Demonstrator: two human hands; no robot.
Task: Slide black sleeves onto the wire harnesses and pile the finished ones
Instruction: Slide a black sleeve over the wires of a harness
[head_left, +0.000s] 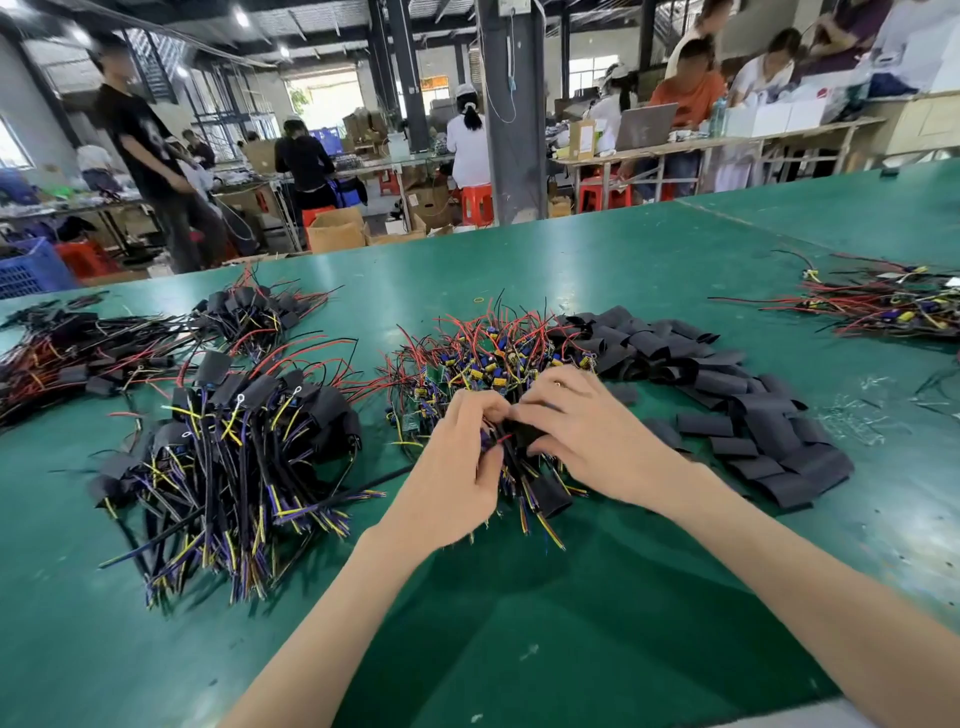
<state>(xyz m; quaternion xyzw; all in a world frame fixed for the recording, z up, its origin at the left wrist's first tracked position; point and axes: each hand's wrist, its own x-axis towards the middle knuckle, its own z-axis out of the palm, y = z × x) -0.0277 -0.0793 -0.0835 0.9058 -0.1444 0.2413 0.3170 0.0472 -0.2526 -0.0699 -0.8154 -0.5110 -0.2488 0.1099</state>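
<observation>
Both hands meet just above the near edge of the heap of bare harnesses (493, 358) in the middle of the green table (519, 597). The left hand (460, 462) has its fingers curled in and pinches the bunched leads of one wire harness (491, 441); purple and red strands show at its fingertips. The right hand (582, 431) grips a black sleeve (519, 434) between thumb and fingers, and the sleeve touches the leads that the left hand holds. The fingers hide the mouth of the sleeve, so I cannot tell how far on it sits.

The step appears to be feeding the sleeve over the harness. To do it well:

- The left pinch should stay close to the sleeve's mouth, with every lead gathered, so that no strand splays outside.
- The right hand should press the flat sleeve's edges to open it, then draw it straight along the leads rather than at an angle.
- The pair should be lifted a little clear of the heap, so that neighbouring red wires do not snag and come along.

The loose sleeves (737, 400) lie spread to the right, within easy reach. The finished pile (234, 447) lies to the left, near the left arm, and is the likely place for this harness once it is sleeved.
</observation>
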